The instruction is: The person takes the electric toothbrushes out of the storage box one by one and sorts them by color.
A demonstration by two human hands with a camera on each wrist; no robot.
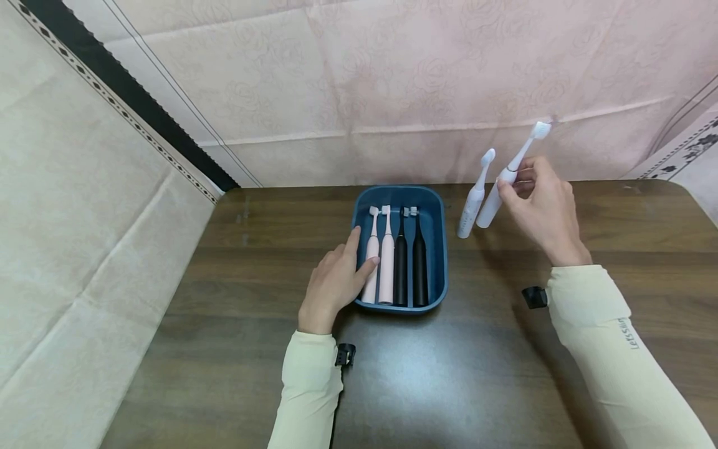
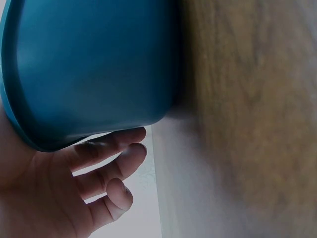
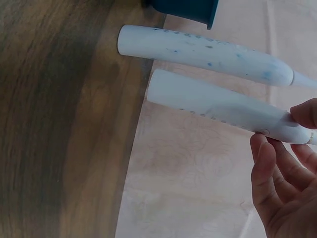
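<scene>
In the head view, the right hand (image 1: 541,202) pinches a white toothbrush (image 1: 493,204) between thumb and fingers near the top of its handle, bristles uppermost and leaning to the right; just beside it, on its left, a second white toothbrush (image 1: 472,206) stands on the brown table (image 1: 224,349); the left hand (image 1: 335,284) grips the left side of a blue tray (image 1: 436,252), thumb over the rim and fingers along the outside; inside the tray, side by side, lie two pale pink toothbrushes (image 1: 387,274) on the left and two black toothbrushes (image 1: 420,268) on the right, their heads toward the far end; a pale patterned cloth (image 1: 280,75) hangs behind the table's far edge, and each cream sleeve (image 1: 589,305) has a small black device (image 1: 535,297) at the wrist; in the left wrist view, the tray's smooth outer wall fills the upper left, the fingers slightly bent and spread beside it, while the thumb is hidden; in the right wrist view, thumb and fingertips clamp the held brush near the neck, its handle close to the specked handle of the second one; whether its base touches the table I cannot tell; a tray corner shows at the top.
</scene>
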